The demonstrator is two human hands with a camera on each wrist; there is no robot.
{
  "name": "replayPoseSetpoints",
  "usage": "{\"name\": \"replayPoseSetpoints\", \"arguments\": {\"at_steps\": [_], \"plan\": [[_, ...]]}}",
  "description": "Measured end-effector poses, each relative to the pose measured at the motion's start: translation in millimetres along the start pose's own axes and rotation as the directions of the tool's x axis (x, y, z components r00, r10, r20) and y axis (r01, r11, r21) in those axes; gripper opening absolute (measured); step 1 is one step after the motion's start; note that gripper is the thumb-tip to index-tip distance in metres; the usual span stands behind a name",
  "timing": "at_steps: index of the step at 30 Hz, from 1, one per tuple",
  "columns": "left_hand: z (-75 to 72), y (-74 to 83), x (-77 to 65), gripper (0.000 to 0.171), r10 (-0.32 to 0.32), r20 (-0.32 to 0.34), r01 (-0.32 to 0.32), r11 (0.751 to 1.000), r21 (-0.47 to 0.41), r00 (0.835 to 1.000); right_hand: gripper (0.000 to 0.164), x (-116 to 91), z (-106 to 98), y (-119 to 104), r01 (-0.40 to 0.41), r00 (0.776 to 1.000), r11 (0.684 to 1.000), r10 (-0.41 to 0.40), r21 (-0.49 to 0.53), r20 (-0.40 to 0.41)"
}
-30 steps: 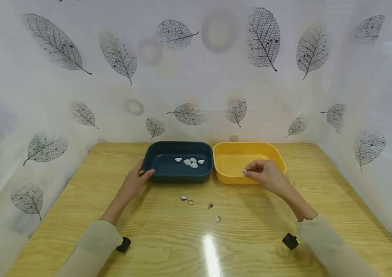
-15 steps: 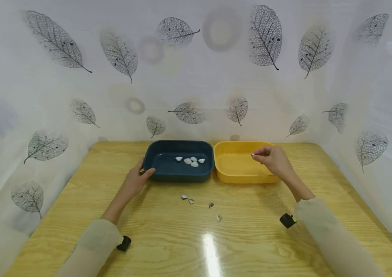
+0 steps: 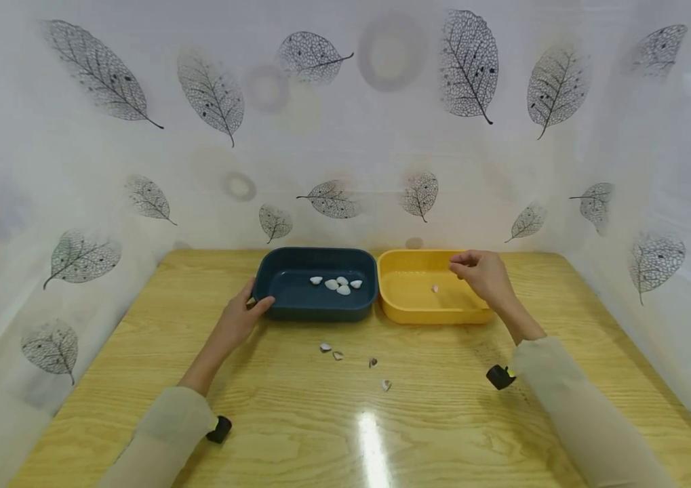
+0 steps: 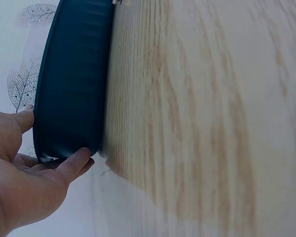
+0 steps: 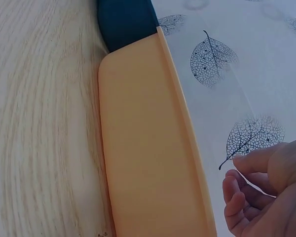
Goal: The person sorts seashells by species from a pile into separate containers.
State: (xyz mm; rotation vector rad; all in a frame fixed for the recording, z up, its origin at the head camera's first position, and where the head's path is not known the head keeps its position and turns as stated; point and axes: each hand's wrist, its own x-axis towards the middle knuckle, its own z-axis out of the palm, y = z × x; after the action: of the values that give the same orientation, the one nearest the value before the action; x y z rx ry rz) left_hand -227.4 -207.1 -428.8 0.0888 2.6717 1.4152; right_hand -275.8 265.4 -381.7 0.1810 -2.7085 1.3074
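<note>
1. By the right hand [image 3: 484, 276], nothing is pinched: its fingers are loosely bent, and a small gap is shown at the fingertips in the right wrist view.
2. The hand is held over the right end of the yellow box [image 3: 430, 316]; inside that box, lower and to the left of the fingertips, a small shell [image 3: 435, 289] is seen.
3. The left end of the dark blue box [image 3: 314, 315] is gripped by the left hand [image 3: 240, 317], with the thumb laid at the rim and the fingers set against the end wall.
4. Five white shells [image 3: 344, 289] are contained in the dark blue box, grouped right of its middle.
5. The boxes are placed side by side on the wooden table [image 3: 296, 434].
6. In front of them, four loose shells [image 3: 325, 347] are scattered.
7. A leaf-patterned backdrop [image 3: 345, 135] is hung behind.
</note>
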Motion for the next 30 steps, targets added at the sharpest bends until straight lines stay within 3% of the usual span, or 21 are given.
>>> {"name": "replayPoseSetpoints", "arguments": {"at_steps": [8,16,22,30], "plan": [[0.5,1.1,-1.5,0.08,0.011,0.001,-0.011,1.0,0.004,1.0,0.026,-10,4,-3,0.047,0.999,0.999,-0.047,-0.006,-0.008],[0.8,1.5,-1.1,0.08,0.019,-0.006,-0.019,1.0,0.006,1.0,0.024,-41,19,-15,0.144,0.988,0.988,-0.147,0.054,0.049],[0.9,0.0,0.1,0.08,0.015,-0.01,-0.015,1.0,0.017,1.0,0.022,-66,35,-21,0.18,0.965,0.977,-0.198,0.114,0.17],[0.8,0.6,-0.8,0.081,0.012,-0.009,-0.012,1.0,0.007,1.0,0.024,-87,51,-29,0.111,0.906,0.975,-0.178,0.191,0.384]]}}
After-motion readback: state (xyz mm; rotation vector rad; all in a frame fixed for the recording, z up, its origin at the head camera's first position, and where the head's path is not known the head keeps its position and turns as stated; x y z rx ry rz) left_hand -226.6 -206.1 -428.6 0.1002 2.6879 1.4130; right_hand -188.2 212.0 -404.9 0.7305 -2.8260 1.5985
